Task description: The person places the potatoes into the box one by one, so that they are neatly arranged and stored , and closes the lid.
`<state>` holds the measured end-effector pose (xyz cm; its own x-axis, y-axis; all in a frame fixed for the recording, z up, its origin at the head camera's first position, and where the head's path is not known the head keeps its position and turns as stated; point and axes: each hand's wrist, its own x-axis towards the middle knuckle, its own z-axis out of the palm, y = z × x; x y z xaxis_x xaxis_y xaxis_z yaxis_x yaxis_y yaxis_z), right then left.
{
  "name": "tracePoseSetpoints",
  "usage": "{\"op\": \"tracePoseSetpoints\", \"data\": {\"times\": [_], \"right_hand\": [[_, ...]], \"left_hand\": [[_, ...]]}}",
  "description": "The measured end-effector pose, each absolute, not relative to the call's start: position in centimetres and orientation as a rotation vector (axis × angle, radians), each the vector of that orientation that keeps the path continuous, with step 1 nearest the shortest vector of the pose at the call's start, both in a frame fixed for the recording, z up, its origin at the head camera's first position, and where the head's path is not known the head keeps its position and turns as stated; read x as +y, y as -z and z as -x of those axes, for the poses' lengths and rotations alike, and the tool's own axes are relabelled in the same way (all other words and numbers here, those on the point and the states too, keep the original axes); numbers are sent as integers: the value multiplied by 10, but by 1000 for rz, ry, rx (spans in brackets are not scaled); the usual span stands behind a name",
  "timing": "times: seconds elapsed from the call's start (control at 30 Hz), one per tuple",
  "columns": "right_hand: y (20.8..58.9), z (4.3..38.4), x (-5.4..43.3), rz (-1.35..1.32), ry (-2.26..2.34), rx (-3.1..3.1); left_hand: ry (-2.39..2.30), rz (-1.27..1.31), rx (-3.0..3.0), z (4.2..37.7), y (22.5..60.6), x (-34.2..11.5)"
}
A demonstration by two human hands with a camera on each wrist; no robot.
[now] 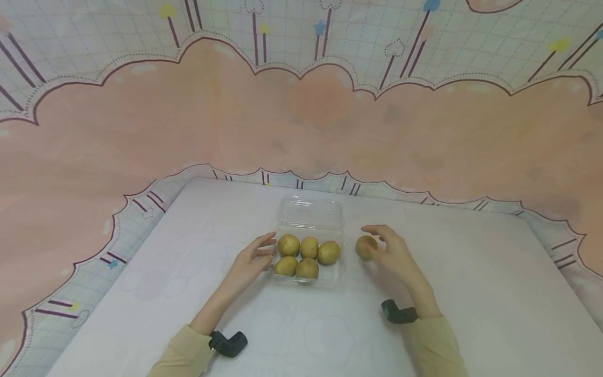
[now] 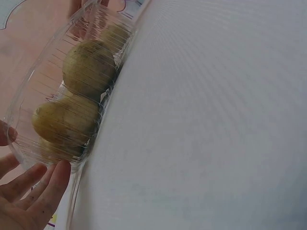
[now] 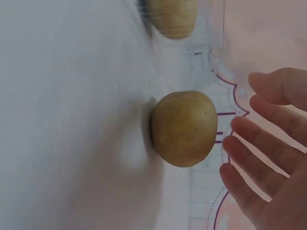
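Note:
A clear plastic clamshell box [image 1: 335,276] stands with its lid [image 1: 311,213] raised at the back. Several potatoes [image 1: 289,245] lie inside it in two rows, and the front right corner holds none. My left hand [image 1: 254,256] is at the box's left side, with loosely bent fingers [image 2: 55,184] against or very close to the clear wall. To the right of the box, a single potato [image 3: 184,128] sits on the table. Over that potato hovers my right hand [image 1: 390,252], its fingers [image 3: 261,143] spread and apart from it in the right wrist view.
A white-covered table [image 1: 471,293] spreads out around the box. Behind it hangs a patterned cloth backdrop [image 1: 301,120] that meets the table's far edge. Dark wrist-worn devices [image 1: 228,344] sit at both sleeve cuffs.

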<state>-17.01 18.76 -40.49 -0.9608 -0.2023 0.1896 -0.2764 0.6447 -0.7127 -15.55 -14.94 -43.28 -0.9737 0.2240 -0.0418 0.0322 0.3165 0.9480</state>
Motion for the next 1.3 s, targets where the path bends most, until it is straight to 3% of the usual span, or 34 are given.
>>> {"op": "tracePoseSetpoints", "data": {"times": [1.3], "right_hand": [[421,191,198,-420,-1187,-2993]], "left_hand": [[-1726,-227,2424,154,432,-149]]}}
